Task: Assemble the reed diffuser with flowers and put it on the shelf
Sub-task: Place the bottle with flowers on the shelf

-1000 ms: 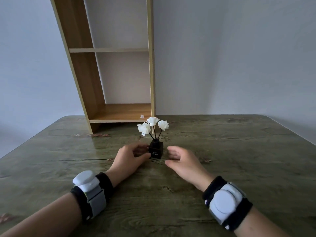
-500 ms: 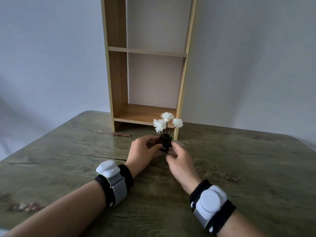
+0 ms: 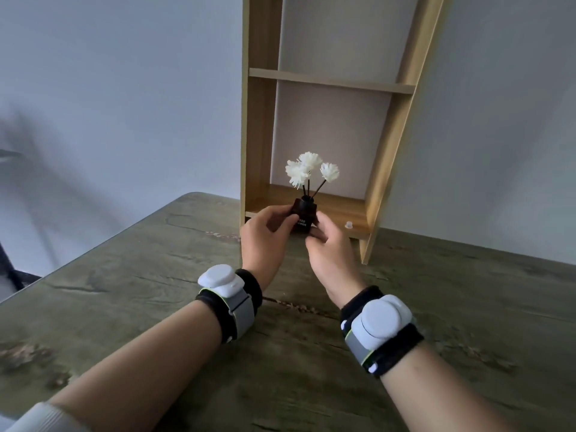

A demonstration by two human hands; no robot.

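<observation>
At the centre of the frame, the left hand (image 3: 267, 236) and right hand (image 3: 331, 251) together grip a small dark reed diffuser bottle (image 3: 304, 215), fingers curled round its sides. Three white flower reeds (image 3: 308, 168) stand in its neck. The bottle is held in front of the wooden shelf unit's (image 3: 258, 132) lowest compartment, above the green table (image 3: 124, 275); a small white cap (image 3: 348, 225) lies on that lowest board, right of the bottle.

I have a single head view (no second camera to compare), looking forward and slightly down from above my forearms, close over the table (image 3: 131, 294), facing the wooden shelf (image 3: 260, 135) against the wall, with both wrists near the lens.
</observation>
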